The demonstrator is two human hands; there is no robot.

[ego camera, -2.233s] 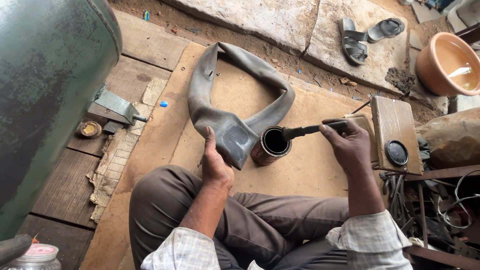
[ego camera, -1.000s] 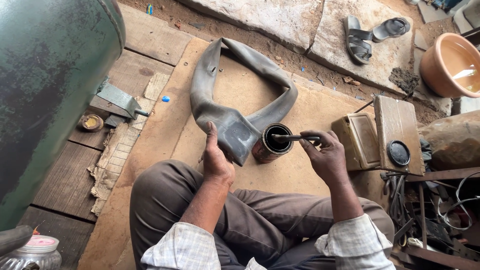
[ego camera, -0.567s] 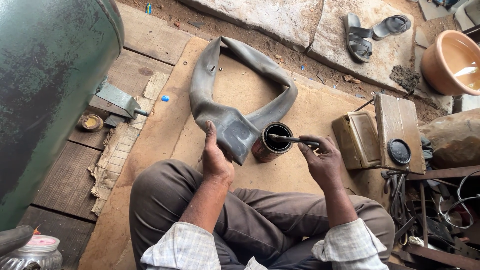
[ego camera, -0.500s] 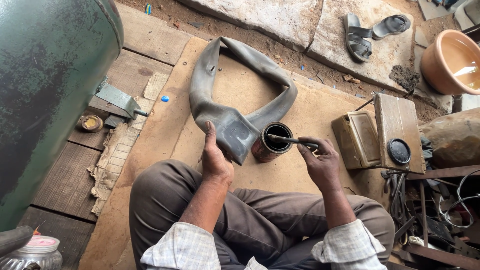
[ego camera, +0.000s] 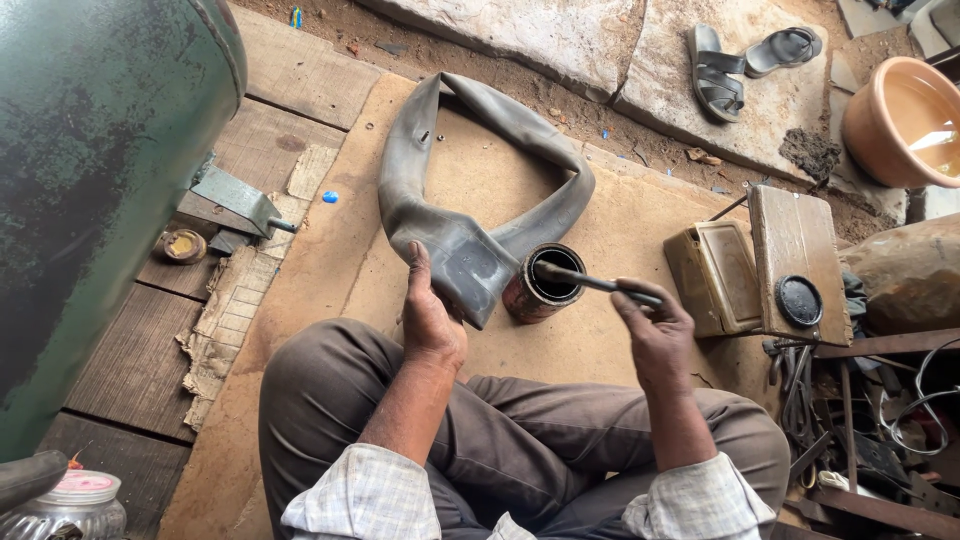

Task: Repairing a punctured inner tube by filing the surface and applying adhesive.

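- Wooden planking (ego camera: 300, 70) and a tan board (ego camera: 620, 230) are serving as the work floor, with bare dirt and flat stone slabs (ego camera: 640, 40) lying beyond.
- A grey rubber inner tube (ego camera: 470, 230), limp and folded into a loop, is lying on the tan board; its near fold is being pressed down by the left hand (ego camera: 432, 315), with the thumb raised along the rubber and the fingers tucked under or behind the fold.
- A small rusty round tin (ego camera: 543, 283), open-topped and dark inside, is standing just beside the tube's fold, touching or nearly touching it.
- A thin dark brush or stick (ego camera: 600, 283) is being pinched between thumb and fingers of the right hand (ego camera: 655, 330), its tip resting over the tin's mouth.
- A large green cylindrical tank (ego camera: 90, 170), scuffed and dull, is filling the left edge and crowding the planks there.
- A grey metal bracket (ego camera: 235, 200), a small round lid (ego camera: 182, 245) and frayed cardboard (ego camera: 230, 310) are lying beside the tank.
- A worn tan box (ego camera: 715, 275) and an upright wooden block (ego camera: 795, 260) bearing a black round patch are standing to the right of the tin.
- A pair of grey sandals (ego camera: 740, 60) and a terracotta basin (ego camera: 905, 120) are resting well apart, at the far right.
- Tangled metal tools and wire (ego camera: 870, 420) are piled at the right edge.
- A glass jar with a pink lid (ego camera: 80, 495) is showing at the lower left.
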